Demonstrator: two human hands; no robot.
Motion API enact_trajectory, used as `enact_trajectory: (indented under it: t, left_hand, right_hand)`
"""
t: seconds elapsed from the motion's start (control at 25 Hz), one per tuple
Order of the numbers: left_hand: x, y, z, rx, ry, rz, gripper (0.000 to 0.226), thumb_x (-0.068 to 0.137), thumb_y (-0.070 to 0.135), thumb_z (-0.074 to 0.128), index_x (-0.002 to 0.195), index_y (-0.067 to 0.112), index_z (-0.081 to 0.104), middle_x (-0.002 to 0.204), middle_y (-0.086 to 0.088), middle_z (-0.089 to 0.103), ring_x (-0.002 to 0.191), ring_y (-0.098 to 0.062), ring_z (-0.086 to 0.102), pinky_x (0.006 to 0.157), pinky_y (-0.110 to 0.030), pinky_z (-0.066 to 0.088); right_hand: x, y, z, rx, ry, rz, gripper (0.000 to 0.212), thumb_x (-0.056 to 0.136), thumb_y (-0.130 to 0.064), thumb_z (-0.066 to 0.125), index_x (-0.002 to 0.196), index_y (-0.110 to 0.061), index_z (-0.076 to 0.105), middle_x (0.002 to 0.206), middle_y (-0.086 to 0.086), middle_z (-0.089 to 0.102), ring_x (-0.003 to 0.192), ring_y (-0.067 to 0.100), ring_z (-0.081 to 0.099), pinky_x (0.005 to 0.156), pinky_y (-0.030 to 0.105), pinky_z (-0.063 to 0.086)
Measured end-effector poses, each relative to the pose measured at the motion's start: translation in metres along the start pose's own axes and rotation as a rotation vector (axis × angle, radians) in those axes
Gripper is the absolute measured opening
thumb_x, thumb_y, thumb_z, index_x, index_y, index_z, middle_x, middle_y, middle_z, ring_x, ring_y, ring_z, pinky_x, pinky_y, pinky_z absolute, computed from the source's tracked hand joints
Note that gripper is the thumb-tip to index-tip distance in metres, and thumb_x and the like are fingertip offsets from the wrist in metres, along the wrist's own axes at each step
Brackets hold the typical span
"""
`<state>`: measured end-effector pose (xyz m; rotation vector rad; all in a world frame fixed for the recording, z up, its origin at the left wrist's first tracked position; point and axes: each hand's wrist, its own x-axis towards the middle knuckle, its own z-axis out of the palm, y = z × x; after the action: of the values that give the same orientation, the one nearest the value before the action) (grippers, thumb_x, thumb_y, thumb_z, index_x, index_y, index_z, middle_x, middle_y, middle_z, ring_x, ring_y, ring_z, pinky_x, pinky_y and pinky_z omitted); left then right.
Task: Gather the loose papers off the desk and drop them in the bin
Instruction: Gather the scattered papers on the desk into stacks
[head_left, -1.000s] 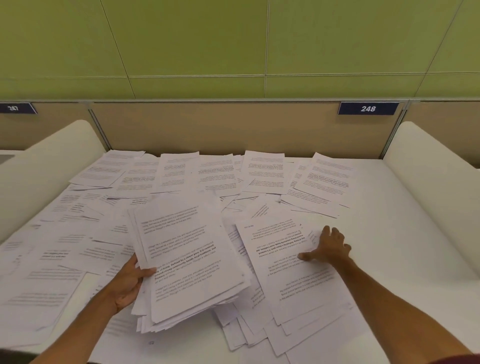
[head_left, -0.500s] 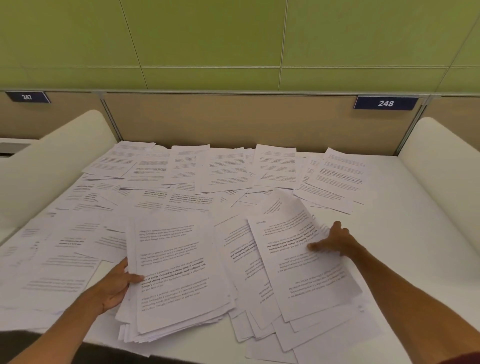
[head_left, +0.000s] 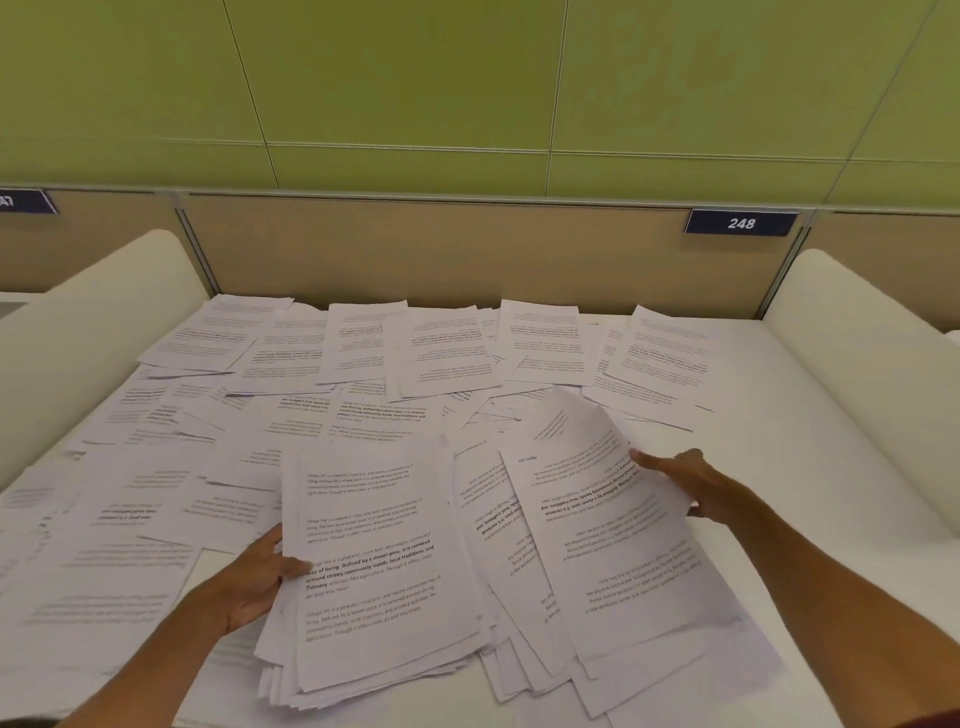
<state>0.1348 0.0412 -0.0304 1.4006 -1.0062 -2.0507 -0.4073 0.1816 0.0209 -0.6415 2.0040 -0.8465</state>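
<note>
Paper stack (head_left: 374, 566) in left grip (head_left: 254, 584)

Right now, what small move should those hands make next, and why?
Probably slide the right hand leftward, sweeping its fanned sheets onto the stack held by the left hand. The two piles already overlap, and many papers remain scattered behind.

1. Dark blue number plate (head_left: 741, 223) on the tan partition panel (head_left: 441, 249): we read "248" in white italics.
2. Second blue plate (head_left: 26, 201), far left, cut off by the frame edge: we cannot read it.
3. Top sheet of the paper stack (head_left: 374, 566): we read, in bold, "Defined by a slower pace, it is centered around strong community bonds, local traditions"; the smaller print blurs.
</note>
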Motion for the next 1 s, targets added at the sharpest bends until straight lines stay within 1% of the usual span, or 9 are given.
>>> enact_trajectory:
  t: [0.08, 0.16, 0.28, 0.4, 0.44, 0.64, 0.8, 0.92, 1.0]
  left_hand:
    - [0.001, 0.001, -0.002, 0.001, -0.019, 0.000, 0.064, 0.082, -0.024, 0.053, 0.136, 0.010, 0.048, 0.124, -0.021, 0.063, 0.109, -0.042, 0.062, 0.076, -0.051, 0.059]
    - [0.001, 0.002, -0.004, 0.002, -0.031, 0.008, 0.063, 0.082, -0.024, 0.053, 0.135, 0.010, 0.049, 0.122, -0.021, 0.065, 0.108, -0.040, 0.063, 0.076, -0.050, 0.059]
    - [0.001, 0.002, -0.007, 0.003, -0.041, 0.013, 0.060, 0.082, -0.024, 0.052, 0.131, 0.011, 0.051, 0.113, -0.017, 0.070, 0.102, -0.037, 0.067, 0.072, -0.047, 0.061]
    - [0.000, 0.001, -0.006, 0.001, -0.036, 0.020, 0.061, 0.081, -0.025, 0.052, 0.131, 0.010, 0.051, 0.113, -0.016, 0.069, 0.102, -0.037, 0.065, 0.070, -0.044, 0.061]
    - [0.000, 0.001, -0.005, 0.000, -0.035, 0.020, 0.061, 0.081, -0.026, 0.052, 0.132, 0.010, 0.050, 0.114, -0.017, 0.068, 0.103, -0.038, 0.064, 0.070, -0.044, 0.061]
    - [-0.001, 0.001, 0.004, -0.009, -0.039, 0.025, 0.063, 0.083, -0.026, 0.048, 0.137, 0.007, 0.046, 0.128, -0.023, 0.058, 0.106, -0.039, 0.060, 0.071, -0.045, 0.061]
    - [-0.004, 0.001, 0.014, 0.019, -0.032, 0.046, 0.065, 0.084, -0.027, 0.047, 0.141, 0.003, 0.041, 0.137, -0.027, 0.051, 0.117, -0.044, 0.054, 0.079, -0.048, 0.058]
    - [-0.006, 0.002, 0.016, 0.043, -0.025, 0.063, 0.067, 0.084, -0.028, 0.047, 0.143, 0.002, 0.039, 0.139, -0.028, 0.049, 0.118, -0.043, 0.052, 0.082, -0.048, 0.057]
    - [-0.007, 0.002, 0.017, 0.043, -0.026, 0.061, 0.066, 0.084, -0.027, 0.047, 0.143, 0.003, 0.040, 0.139, -0.027, 0.049, 0.116, -0.041, 0.054, 0.089, -0.051, 0.052]
  right_hand:
    - [0.003, 0.004, -0.001, -0.142, 0.167, -0.026, 0.062, 0.075, -0.038, 0.082, 0.116, -0.006, 0.047, 0.109, 0.013, 0.064, 0.092, 0.028, 0.064, 0.069, 0.033, 0.052]
    - [0.003, 0.008, -0.004, -0.521, 0.294, -0.041, 0.045, 0.082, -0.035, 0.076, 0.111, -0.005, 0.058, 0.117, 0.015, 0.062, 0.103, 0.031, 0.059, 0.082, 0.036, 0.049]
    - [-0.004, 0.015, -0.007, -0.753, 0.219, 0.042, 0.048, 0.085, -0.040, 0.071, 0.115, -0.003, 0.062, 0.120, 0.013, 0.060, 0.114, 0.032, 0.057, 0.088, 0.037, 0.052]
    - [-0.011, 0.021, -0.009, -0.721, 0.064, 0.139, 0.043, 0.077, -0.032, 0.080, 0.105, -0.004, 0.062, 0.107, 0.012, 0.064, 0.104, 0.029, 0.064, 0.064, 0.028, 0.055]
    - [-0.013, 0.020, -0.009, -0.722, 0.037, 0.141, 0.044, 0.074, -0.029, 0.083, 0.105, -0.005, 0.062, 0.106, 0.011, 0.065, 0.102, 0.028, 0.065, 0.064, 0.026, 0.053]
    - [-0.016, 0.003, 0.013, -0.750, 0.067, 0.055, 0.079, 0.066, -0.034, 0.089, 0.126, -0.004, 0.048, 0.126, 0.013, 0.056, 0.117, 0.030, 0.055, 0.096, 0.035, 0.047]
    - [-0.018, -0.001, 0.043, -0.654, 0.072, 0.078, 0.084, 0.064, -0.032, 0.090, 0.129, -0.003, 0.045, 0.130, 0.015, 0.055, 0.120, 0.032, 0.054, 0.100, 0.040, 0.047]
    - [-0.017, 0.000, 0.048, -0.431, -0.056, 0.072, 0.065, 0.066, -0.020, 0.090, 0.119, 0.002, 0.059, 0.121, 0.016, 0.065, 0.107, 0.033, 0.065, 0.092, 0.039, 0.054]
    - [-0.022, 0.000, 0.048, -0.288, -0.184, 0.006, 0.038, 0.070, -0.012, 0.086, 0.103, -0.004, 0.069, 0.114, 0.017, 0.072, 0.091, 0.030, 0.073, 0.072, 0.033, 0.061]
